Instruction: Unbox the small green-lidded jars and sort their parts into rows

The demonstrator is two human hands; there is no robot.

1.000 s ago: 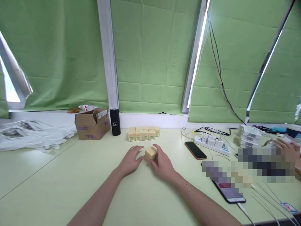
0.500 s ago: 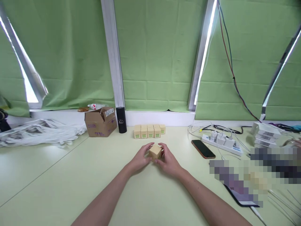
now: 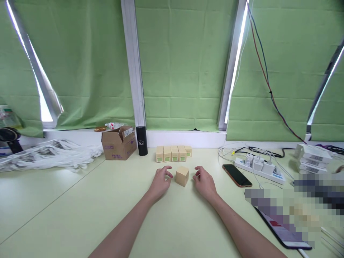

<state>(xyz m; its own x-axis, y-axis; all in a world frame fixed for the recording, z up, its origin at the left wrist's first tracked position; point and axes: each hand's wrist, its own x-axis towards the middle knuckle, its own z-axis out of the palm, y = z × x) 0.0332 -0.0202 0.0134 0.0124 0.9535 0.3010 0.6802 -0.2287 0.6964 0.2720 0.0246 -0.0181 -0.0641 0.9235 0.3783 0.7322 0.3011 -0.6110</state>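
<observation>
A small tan cardboard box (image 3: 182, 176) stands on the pale table, turned with one corner toward me. To its left is my left hand (image 3: 161, 181), open, its fingers slightly curled and apart from the box. On the other side my right hand (image 3: 203, 182) is open too, with a gap between its fingertips and the box. Neither hand holds anything. Beyond them, several matching small boxes (image 3: 171, 154) stand in a tight row, most with a green label on the front.
Behind at left are an open carton (image 3: 118, 145) and a black cylinder (image 3: 141, 141). White straps (image 3: 51, 154) lie farther left. On the right are a phone (image 3: 237, 175), a plugged power strip (image 3: 259, 170), cables, stacked white boxes (image 3: 313, 157) and a tablet (image 3: 290, 233).
Both hands have let go of the small box and drawn apart, left hand leftward, right hand rightward. The box stays on the table. The camera view has shifted slightly.
</observation>
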